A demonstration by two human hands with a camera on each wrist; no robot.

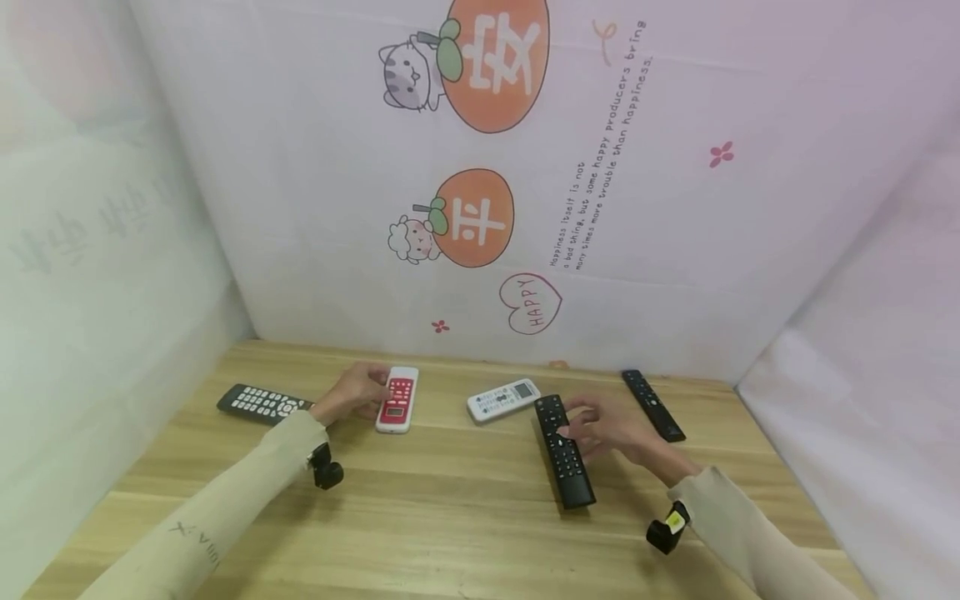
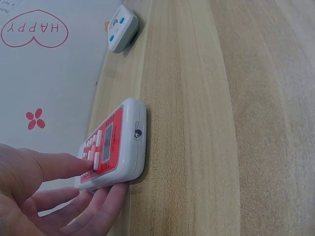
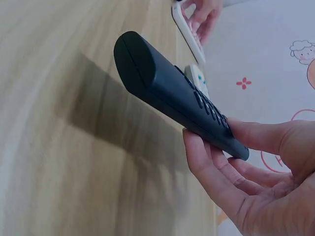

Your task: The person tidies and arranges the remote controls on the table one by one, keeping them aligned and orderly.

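Note:
My left hand [image 1: 358, 390] grips a white remote control with a red face [image 1: 397, 402]; in the left wrist view the thumb lies on its buttons and the fingers curl under its side. A long black remote control [image 1: 564, 450] is in my right hand [image 1: 606, 427], pinched between the thumb on top and the fingers below. The right wrist view shows this black remote [image 3: 162, 83] tilted, raised over the table with its shadow beneath. Between the hands lies a white remote control with a small screen [image 1: 502, 400].
A dark grey remote with white buttons [image 1: 262, 403] lies at the left, partly behind the left wrist. Another slim black remote [image 1: 654, 406] lies at the right, beyond the right hand. The wooden table [image 1: 420, 525] meets a printed cloth wall [image 1: 330, 250] at the back.

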